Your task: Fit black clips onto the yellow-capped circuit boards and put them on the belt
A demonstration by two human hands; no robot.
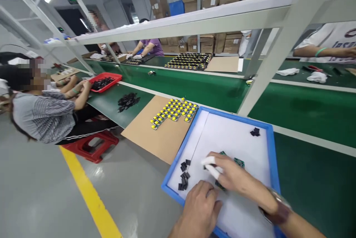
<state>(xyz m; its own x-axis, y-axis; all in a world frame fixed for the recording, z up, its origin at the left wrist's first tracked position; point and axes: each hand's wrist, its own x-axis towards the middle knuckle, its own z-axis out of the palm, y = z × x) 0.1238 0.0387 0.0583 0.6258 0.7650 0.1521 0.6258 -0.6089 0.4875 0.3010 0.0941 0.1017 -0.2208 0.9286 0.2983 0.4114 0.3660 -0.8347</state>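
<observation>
Right hand (233,176) grips small green circuit boards (239,162); left hand (200,208) curled, contents unclear. Yellow-capped boards (174,111) lie rowed; small black plastic parts (183,175) remain loose.

Yellow-capped parts (174,110) on cardboard sheet (162,139); red tray (116,78).

Right hand (236,178) wore white finger cots (213,170) on two digits and a brown-strapped wristwatch (279,208); left hand (200,211) was ungloved, forearms unsleeved.

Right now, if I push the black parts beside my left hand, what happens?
The black parts look tiny and blocky: probably light, sliding and scattering rather than rolling. The white sheet seems smooth, so little grip. The blue tray rim would likely stop them.
</observation>
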